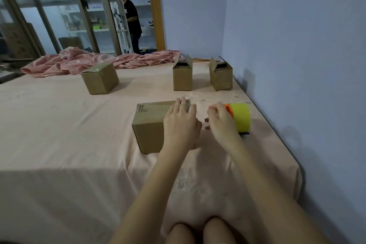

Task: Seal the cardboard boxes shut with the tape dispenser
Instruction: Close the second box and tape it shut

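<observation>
A closed cardboard box [149, 125] sits on the pink sheet in front of me. My left hand [181, 123] lies flat on its right top, fingers straight, pressing the flaps. Just to the right of the box, my right hand [220, 123] grips the yellow tape dispenser [240, 117] with an orange core, held just above the sheet. A taped box [100, 78] stands at the back left. Two boxes with raised flaps stand at the back: one [182, 76] in the middle, another [220, 76] near the wall.
A crumpled pink blanket [95, 61] lies along the far edge of the bed [59, 125]. The blue wall [297, 45] runs close along the right side. A person in black [131, 18] stands in the doorway beyond. My knees [200, 232] show at the bottom.
</observation>
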A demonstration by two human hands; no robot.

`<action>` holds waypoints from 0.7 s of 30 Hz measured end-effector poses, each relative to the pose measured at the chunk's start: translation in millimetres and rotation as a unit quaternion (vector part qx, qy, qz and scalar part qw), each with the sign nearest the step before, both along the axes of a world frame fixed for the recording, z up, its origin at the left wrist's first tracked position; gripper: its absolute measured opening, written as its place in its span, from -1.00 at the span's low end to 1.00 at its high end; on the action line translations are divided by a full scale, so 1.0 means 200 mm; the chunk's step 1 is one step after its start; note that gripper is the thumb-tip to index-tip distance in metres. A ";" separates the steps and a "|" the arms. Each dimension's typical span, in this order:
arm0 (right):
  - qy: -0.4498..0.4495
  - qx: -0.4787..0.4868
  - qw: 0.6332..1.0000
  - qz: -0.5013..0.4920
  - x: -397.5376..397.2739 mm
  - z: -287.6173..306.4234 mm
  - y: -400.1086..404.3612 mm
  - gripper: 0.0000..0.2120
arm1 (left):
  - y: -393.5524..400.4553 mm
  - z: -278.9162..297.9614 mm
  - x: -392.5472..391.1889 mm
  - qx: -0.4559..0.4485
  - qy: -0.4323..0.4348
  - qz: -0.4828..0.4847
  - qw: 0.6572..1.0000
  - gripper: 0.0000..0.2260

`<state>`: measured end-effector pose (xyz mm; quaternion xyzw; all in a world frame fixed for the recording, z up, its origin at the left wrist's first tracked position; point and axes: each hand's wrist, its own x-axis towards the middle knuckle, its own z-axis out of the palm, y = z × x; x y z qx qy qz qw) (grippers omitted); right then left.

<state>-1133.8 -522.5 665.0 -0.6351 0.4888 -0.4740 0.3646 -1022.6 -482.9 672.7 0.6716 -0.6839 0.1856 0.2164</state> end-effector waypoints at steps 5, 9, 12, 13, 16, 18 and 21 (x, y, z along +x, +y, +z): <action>-0.101 0.315 0.943 0.020 0.05 0.04 -0.11 -0.49 | 0.00 0.00 0.01 0.006 -0.005 0.004 1.000 -0.58; -0.245 0.388 0.885 0.081 0.04 0.03 -0.14 -0.60 | -0.01 0.00 0.01 0.006 -0.003 0.004 1.000 -0.58; -0.222 0.383 0.891 0.099 0.06 0.02 -0.14 -0.70 | -0.01 0.00 0.01 0.005 0.000 0.003 1.000 -0.59; -0.220 0.375 0.895 0.098 0.07 0.02 -0.14 -0.75 | -0.01 0.00 0.01 0.006 0.002 0.002 1.000 -0.59; -0.213 0.348 0.910 0.070 0.09 0.04 -0.14 -0.85 | -0.01 0.00 0.01 0.011 -0.001 0.006 1.000 -0.57; -0.229 0.319 0.919 0.034 0.10 0.05 -0.14 -0.87 | -0.02 -0.01 0.01 0.016 -0.002 0.008 1.000 -0.51; -0.212 0.279 0.936 0.003 0.09 0.04 -0.15 -0.90 | -0.02 -0.01 0.01 0.018 -0.009 0.010 1.000 -0.40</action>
